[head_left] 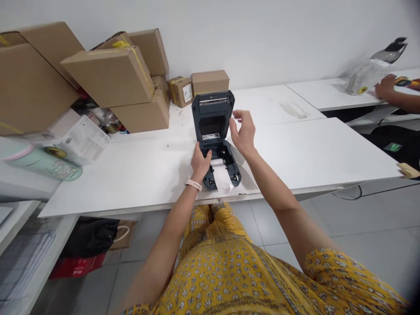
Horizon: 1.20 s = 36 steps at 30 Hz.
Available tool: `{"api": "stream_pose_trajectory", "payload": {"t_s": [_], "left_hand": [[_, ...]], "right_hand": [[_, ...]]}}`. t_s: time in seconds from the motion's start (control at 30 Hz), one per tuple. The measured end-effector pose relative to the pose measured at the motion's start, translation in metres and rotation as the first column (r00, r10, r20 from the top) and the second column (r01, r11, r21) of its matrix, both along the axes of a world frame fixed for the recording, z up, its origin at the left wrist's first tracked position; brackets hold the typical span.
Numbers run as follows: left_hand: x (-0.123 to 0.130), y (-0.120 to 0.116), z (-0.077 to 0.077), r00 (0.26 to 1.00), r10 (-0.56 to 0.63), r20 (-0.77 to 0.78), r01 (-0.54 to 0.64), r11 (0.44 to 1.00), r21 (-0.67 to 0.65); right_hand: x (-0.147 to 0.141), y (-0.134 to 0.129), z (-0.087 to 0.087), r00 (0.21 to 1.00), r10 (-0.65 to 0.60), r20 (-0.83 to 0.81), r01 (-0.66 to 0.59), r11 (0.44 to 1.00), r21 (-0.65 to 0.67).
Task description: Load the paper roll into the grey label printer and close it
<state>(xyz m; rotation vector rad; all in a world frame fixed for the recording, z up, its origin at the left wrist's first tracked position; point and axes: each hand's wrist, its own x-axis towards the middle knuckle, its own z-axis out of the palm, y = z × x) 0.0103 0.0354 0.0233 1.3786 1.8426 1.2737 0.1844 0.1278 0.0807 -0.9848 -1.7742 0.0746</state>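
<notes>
A dark label printer [239, 168] stands near the table's front edge with its lid [213, 124] raised. Inside lies a small white paper roll [216, 162], its strip [223, 178] running out over the front. My left hand [201, 161] grips the printer's left side, thumb over the inner rim. Beside the lid's right edge is my right hand [243, 131], fingers bent and apart from the thumb; whether the fingertips touch the lid is unclear.
Cardboard boxes [108, 78] are stacked at the back left, with a mint-green bottle [46, 162] and a white box [82, 140] before them. At the far right, another person's hand [386, 86] is by a plastic-wrapped item [365, 76] on another table.
</notes>
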Motion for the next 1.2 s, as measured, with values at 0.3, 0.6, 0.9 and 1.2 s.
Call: {"api": "stream_pose_trajectory", "payload": {"t_s": [0.3, 0.6, 0.9, 1.2], "left_hand": [[0.002, -0.002, 0.002, 0.997, -0.022, -0.069, 0.022, 1.000, 0.000], [0.003, -0.005, 0.006, 0.962, -0.061, -0.267, 0.045, 0.997, -0.064], [0.005, -0.006, 0.008, 0.973, -0.040, -0.228, 0.025, 0.997, -0.066], [0.003, -0.003, 0.004, 0.972, -0.038, -0.230, 0.025, 0.998, -0.061]], "right_hand": [[-0.012, -0.026, -0.013, 0.583, 0.475, 0.660, -0.215, 0.873, -0.438], [-0.044, -0.042, -0.004, 0.197, 0.575, 0.794, -0.003, 0.810, -0.586], [0.063, -0.036, 0.022, 0.588, 0.808, -0.046, -0.658, 0.444, -0.608], [0.202, -0.057, -0.062, 0.876, 0.129, -0.464, -0.421, 0.673, -0.608]]}}
